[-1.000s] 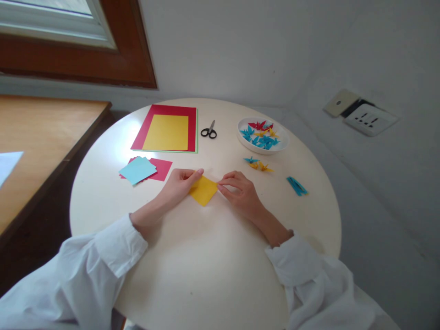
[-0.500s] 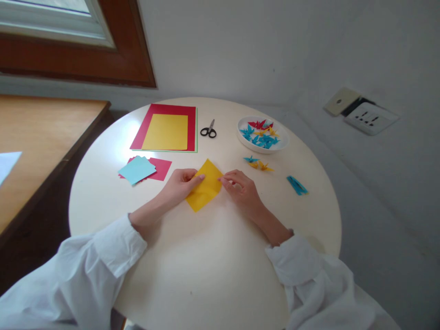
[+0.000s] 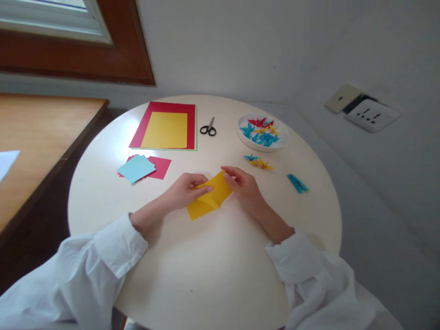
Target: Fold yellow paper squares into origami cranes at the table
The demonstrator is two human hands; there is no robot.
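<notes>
Between my hands, above the white round table (image 3: 220, 266), is a yellow sheet of origami paper (image 3: 206, 200), bent along a crease through its middle. My left hand (image 3: 187, 189) pinches its left side, thumb on top and fingers behind. At the upper right corner my right hand (image 3: 242, 183) grips the paper between thumb and fingertips. Beyond my right hand lie a few small folded paper cranes (image 3: 259, 162), blue and yellow. To the left of my left hand rests a stack of light blue square papers (image 3: 136, 169) over red squares (image 3: 161, 167).
Larger red (image 3: 144, 123) and yellow sheets (image 3: 167, 130) lie at the back left, beside black-handled scissors (image 3: 208, 129). A white dish (image 3: 240, 137) at the back right holds several paper cranes. Blue folded strips (image 3: 297, 183) lie near the right edge. A wooden desk (image 3: 41, 133) stands left.
The yellow paper has turned and now bends along its middle crease instead of lying flat as a diamond. My right hand has shifted slightly right, still on its corner.
</notes>
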